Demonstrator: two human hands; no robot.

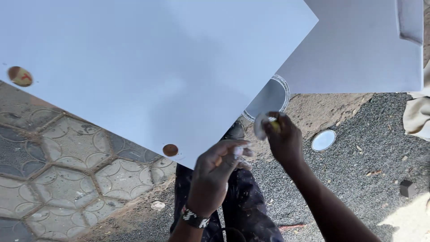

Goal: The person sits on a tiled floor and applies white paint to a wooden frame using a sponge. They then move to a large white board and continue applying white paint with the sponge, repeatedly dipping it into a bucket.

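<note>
Big white board (148, 67) fills upper left, 2 brown spots on it. Left hand (217, 175) sits at the board's lower corner, fingers loosely curled, grip on nothing visible. Right hand (282, 139) near the same corner, grip closed around a small yellowish thing (274, 125) plus a pale pad (260, 125). Open can (271, 96) and lid (323, 140) on the gravel (358, 148) beyond. Second board (358, 45) upper right.
</note>
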